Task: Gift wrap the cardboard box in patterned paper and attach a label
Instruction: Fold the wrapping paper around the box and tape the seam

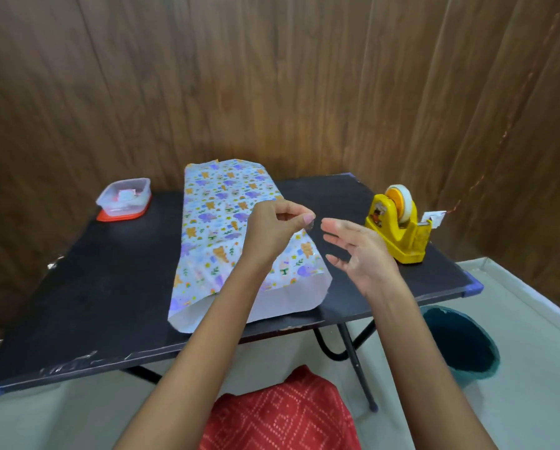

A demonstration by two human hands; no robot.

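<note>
Lying lengthwise down the middle of the black desk (93, 287), the patterned paper (213, 228) is showing purple elephants, orange bears and small green sprigs on a pale ground. It is carrying no writing that can be read. Its near end is gaping open and showing its white underside, and the box inside is hidden.

The left hand (272, 232) is hovering above the paper's right edge with the wrist bent. Its fingers (291, 209) are curling inward, and thumb and forefinger are pinching a small clear scrap (308, 225) just above the paper. Whether the scrap is touching the paper cannot be told.

The right hand (359, 254) is hanging just beside it over the bare desk. Its palm is turning toward the left hand, and its fingers are released and spread, holding nothing.

Beyond the right hand a yellow tape dispenser (395, 228) is standing near the desk's right edge. It is wearing a cartoon sticker whose lettering is too small to read. A clear plastic container (124, 194) is sitting on a red lid (122, 216) at the far left corner. A teal bin (460, 342) is standing on the floor at the right.
</note>
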